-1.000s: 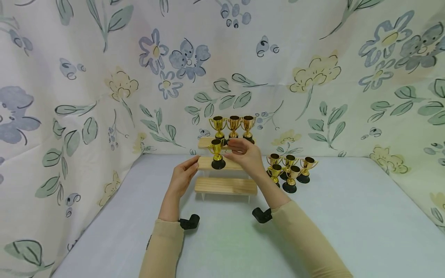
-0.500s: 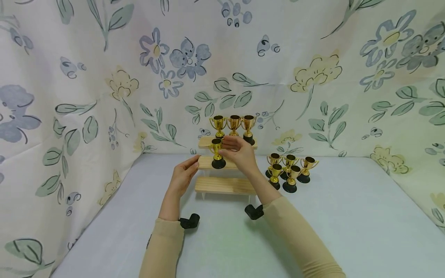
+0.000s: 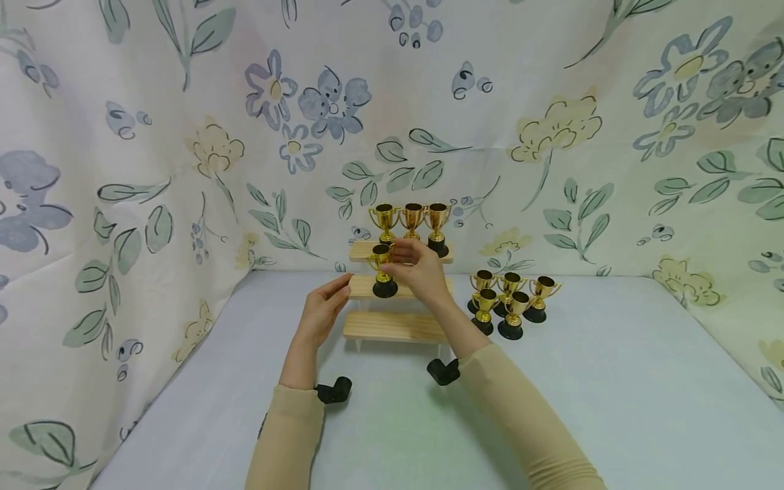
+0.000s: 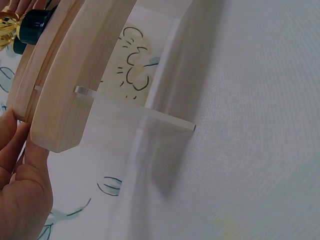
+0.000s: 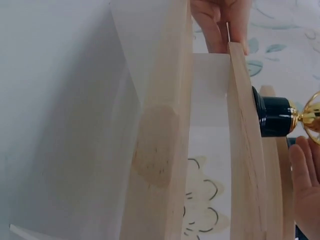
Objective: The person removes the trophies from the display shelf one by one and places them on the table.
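Observation:
A small gold trophy cup (image 3: pixel 382 258) with a black base stands upright at the left part of the middle board (image 3: pixel 361 288) of a three-step wooden display stand. My right hand (image 3: pixel 425 275) is at the cup's right side, its thumb and fingers close against it. Extended fingers (image 5: pixel 301 162) lie beside the cup in the right wrist view, not wrapped round it. At the left end of the middle board, my left hand (image 3: pixel 320 318) pinches the wood between thumb and fingers; the left wrist view shows this hand (image 4: pixel 25 195) at the board's end.
Three trophies (image 3: pixel 413 218) stand in a row on the top board (image 3: pixel 360 252). The lowest board (image 3: pixel 398 328) rests on pale supports. Several more trophies (image 3: pixel 543 292) stand grouped on the white table (image 3: pixel 612 381), right of the stand. Floral cloth (image 3: pixel 520 82) hangs behind.
My right hand has moved left, from a gap beside the middle-board trophy to right against it. The left hand and the trophy have stayed in place.

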{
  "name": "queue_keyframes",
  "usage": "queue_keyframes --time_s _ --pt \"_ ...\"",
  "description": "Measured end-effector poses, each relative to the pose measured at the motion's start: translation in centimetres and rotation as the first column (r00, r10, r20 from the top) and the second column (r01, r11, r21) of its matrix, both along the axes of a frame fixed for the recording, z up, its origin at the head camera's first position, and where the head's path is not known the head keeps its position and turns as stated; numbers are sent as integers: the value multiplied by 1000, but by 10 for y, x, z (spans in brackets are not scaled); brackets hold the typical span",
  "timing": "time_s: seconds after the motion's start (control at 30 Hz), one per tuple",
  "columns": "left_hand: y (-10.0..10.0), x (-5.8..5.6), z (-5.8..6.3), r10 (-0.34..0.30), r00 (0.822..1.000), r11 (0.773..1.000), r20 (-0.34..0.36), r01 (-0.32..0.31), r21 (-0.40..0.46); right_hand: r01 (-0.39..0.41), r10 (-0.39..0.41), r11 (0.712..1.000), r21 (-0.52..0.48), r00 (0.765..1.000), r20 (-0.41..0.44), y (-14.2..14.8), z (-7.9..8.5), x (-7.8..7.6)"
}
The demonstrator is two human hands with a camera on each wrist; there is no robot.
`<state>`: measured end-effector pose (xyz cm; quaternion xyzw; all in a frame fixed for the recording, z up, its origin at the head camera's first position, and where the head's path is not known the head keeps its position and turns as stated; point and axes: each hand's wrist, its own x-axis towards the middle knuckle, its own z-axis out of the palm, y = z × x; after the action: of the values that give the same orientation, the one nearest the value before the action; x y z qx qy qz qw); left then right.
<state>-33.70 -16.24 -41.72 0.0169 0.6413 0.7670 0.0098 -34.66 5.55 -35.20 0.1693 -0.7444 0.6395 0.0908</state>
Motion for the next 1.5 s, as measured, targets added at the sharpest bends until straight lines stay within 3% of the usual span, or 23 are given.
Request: queue_keyframes --time_s 0.93,1.5 --pt "-1 3 0 7 1000 1000 17 -7 18 18 -20 999 -32 998 -54 4 -7 5" --pt "0 2 1 0 1000 1000 -13 0 11 48 -55 996 -74 994 -97 45 -7 19"
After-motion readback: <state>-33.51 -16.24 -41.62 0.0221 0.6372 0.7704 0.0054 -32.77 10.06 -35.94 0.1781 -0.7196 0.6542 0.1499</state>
